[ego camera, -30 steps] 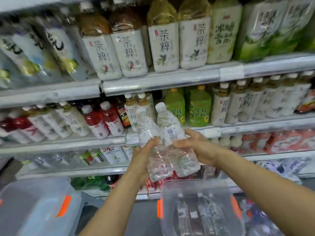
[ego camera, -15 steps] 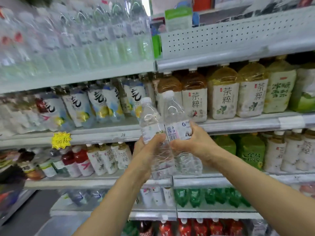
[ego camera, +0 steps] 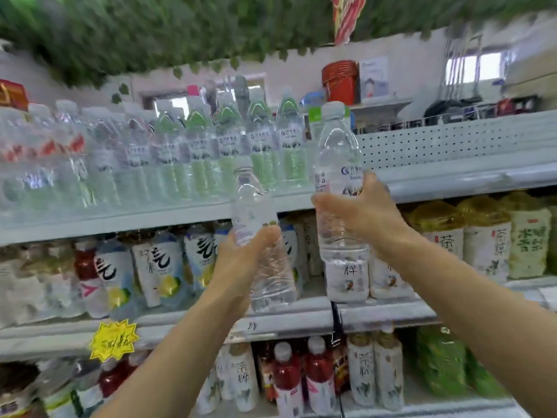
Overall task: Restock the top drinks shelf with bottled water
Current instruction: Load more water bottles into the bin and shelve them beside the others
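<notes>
Across the middle of the frame runs a white metal top shelf (ego camera: 452,179), its left and centre packed with a row of clear plastic water bottles with white labels (ego camera: 229,152). To the right of that row, a bare stretch of shelf lies in front of a white perforated back panel (ego camera: 452,143). On the tier below, at centre right, stand large amber tea bottles with cream labels (ego camera: 485,236).

In the centre of the frame, two clear plastic water bottles are held up in front of the shelving. The taller-looking right-hand water bottle with a white cap (ego camera: 337,152) is upright, with its cap level with the stocked row and its upper half in front of the top shelf's open end. The left-hand water bottle (ego camera: 253,206) sits lower and tilts slightly, its cap just below the top shelf's front edge.

The right hand (ego camera: 364,212) grasps its bottle around the label. The left hand (ego camera: 241,260) grasps its bottle around the middle.

At lower left, a yellow starburst price tag (ego camera: 113,339) hangs from a shelf edge.
</notes>
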